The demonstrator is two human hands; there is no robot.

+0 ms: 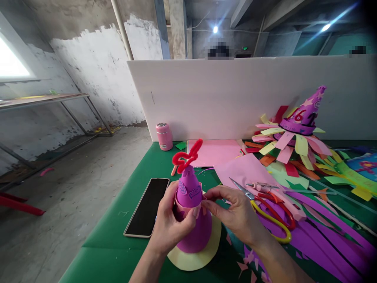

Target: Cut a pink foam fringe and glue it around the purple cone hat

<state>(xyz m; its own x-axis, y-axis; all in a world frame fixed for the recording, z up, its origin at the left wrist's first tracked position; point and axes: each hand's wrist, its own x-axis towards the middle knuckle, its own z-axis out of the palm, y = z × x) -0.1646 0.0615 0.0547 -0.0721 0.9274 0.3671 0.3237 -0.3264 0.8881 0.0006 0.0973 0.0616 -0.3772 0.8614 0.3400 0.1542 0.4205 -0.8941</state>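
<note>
A purple cone hat [196, 236] stands upright on a pale yellow round brim [210, 253], with a red fuzzy wire [193, 155] twisted at its tip. Around its middle runs a pink paper band [182, 208]. My left hand [172, 220] is wrapped round the left side of the cone and band, thumb across the front. On the right side, the thumb and index finger of my right hand [228, 206] pinch the band's edge. Purple pieces with dark drawn lines sit on the cone above the band.
A black phone [147, 208] lies left of the hat. Scissors [273, 216], a pink pen-like tool [262, 186] and purple paper strips [326, 243] are at right. Behind stand a pink bottle [164, 136], a decorated purple hat [303, 118] and a white partition [206, 98].
</note>
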